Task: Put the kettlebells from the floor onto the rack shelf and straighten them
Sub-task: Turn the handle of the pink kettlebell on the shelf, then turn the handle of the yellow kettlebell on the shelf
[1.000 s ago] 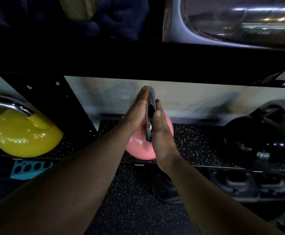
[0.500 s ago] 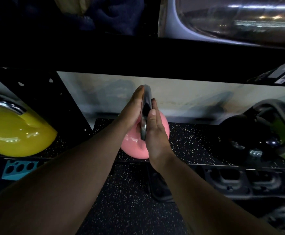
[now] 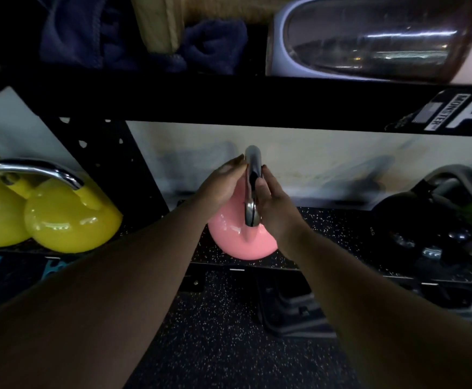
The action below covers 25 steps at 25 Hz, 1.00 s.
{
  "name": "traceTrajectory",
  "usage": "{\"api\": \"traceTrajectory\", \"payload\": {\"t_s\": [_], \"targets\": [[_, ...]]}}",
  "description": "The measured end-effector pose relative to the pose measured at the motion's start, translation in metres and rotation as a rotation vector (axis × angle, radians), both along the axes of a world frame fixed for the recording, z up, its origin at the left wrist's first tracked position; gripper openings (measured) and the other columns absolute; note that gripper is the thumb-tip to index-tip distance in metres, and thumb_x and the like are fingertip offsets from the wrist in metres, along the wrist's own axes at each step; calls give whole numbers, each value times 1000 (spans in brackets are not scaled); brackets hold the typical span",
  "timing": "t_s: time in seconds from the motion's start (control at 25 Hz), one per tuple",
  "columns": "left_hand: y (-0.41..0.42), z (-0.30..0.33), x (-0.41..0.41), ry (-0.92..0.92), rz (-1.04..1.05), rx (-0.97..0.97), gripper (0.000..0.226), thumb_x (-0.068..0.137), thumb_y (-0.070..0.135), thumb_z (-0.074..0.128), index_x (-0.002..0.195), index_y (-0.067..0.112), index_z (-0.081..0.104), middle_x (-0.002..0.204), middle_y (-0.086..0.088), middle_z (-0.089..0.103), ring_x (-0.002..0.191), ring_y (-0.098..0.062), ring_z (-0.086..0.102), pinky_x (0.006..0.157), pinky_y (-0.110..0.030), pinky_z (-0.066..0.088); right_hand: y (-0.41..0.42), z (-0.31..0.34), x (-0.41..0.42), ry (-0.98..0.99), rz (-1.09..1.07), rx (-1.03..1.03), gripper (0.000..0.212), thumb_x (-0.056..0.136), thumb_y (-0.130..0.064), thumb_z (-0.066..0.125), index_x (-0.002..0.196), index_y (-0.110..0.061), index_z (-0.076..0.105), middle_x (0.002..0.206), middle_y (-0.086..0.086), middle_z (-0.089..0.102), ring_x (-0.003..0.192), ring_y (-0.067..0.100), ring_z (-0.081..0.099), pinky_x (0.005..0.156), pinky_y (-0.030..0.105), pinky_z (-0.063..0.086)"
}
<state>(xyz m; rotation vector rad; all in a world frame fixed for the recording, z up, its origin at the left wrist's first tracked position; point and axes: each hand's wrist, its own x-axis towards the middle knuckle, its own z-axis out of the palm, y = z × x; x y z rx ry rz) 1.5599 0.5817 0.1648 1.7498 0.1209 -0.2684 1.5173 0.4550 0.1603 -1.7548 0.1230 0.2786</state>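
Note:
A pink kettlebell (image 3: 239,242) with a chrome handle stands on the speckled rack shelf (image 3: 327,220), near its front edge. Its handle points edge-on toward me. My left hand (image 3: 220,186) presses flat against the handle's left side. On the other side, my right hand (image 3: 274,203) holds the handle with its fingers laid along it. Two yellow kettlebells (image 3: 69,217) sit on the shelf bay to the left. At the right end of the shelf stands a black and green kettlebell (image 3: 437,220).
A black perforated upright (image 3: 117,164) divides the shelf bays. Above, a black crossbeam (image 3: 229,102) carries a shelf with dark cloth, a wooden block and a large shiny cylinder (image 3: 369,37). Below lie speckled rubber floor (image 3: 215,332) and dark moulded trays (image 3: 293,310).
Both hands stay on the pink kettlebell's handle. The view has shifted a little, and more of the yellow kettlebells shows at the left.

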Motion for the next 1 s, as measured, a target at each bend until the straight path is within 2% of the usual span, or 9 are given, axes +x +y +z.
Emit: {"api": "traceTrajectory", "payload": {"t_s": [0.12,0.16,0.24,0.32,0.48,0.64,0.84,0.92,1.0], "targets": [[16,6,-28,6,-81,150,43,93,44,54,132,25,57,133,-2,60,118,-17,56,102,-39,42,-22,21,-6,-93,77,-343,38,99,-32,50,137,-31,48,126,10,63,92,18,61,62,23,44],[24,9,-36,15,-116,229,40,92,42,57,127,24,60,129,-1,63,110,-14,60,92,-32,46,-31,27,-11,-165,110,-477,33,97,-27,53,130,-28,54,118,11,65,90,21,62,62,24,46],[44,15,-48,-21,-214,459,30,90,35,62,118,25,65,121,4,66,96,-6,60,72,-17,41,-44,37,-21,-287,131,-656,26,93,-20,56,119,-22,61,108,10,65,94,26,63,73,30,52],[65,19,-57,-75,-252,624,21,90,32,63,109,27,70,114,7,69,92,-2,59,70,-14,38,-45,46,-28,-380,137,-737,21,91,-19,56,110,-20,65,100,8,67,93,27,62,79,38,55],[118,15,-72,-85,-178,640,16,88,25,67,101,27,74,103,9,72,93,-3,64,75,-15,45,-8,51,-44,-566,200,-813,16,89,-20,54,98,-18,67,94,7,70,85,28,61,70,33,51],[185,8,-80,-168,-133,694,18,85,23,67,100,31,74,101,14,71,97,-2,62,73,-7,41,74,37,-51,-668,276,-840,18,86,-22,52,96,-20,67,96,4,70,94,30,57,79,38,50],[305,15,-95,-336,-86,798,24,84,22,66,107,29,71,116,5,66,108,-13,61,88,-27,47,225,30,-55,-585,293,-730,19,84,-23,54,99,-24,67,101,3,69,99,29,59,81,40,51],[358,20,-92,-371,-60,833,26,85,25,64,110,29,69,123,5,63,112,-14,58,89,-29,47,289,35,-48,-553,288,-657,20,83,-25,56,101,-25,65,102,3,67,100,27,60,81,40,53],[400,28,-90,-392,-23,831,25,85,28,62,110,28,68,123,7,62,104,-13,61,85,-30,49,329,39,-37,-530,292,-646,22,84,-26,56,105,-25,63,101,6,65,97,27,62,80,40,54]]}}
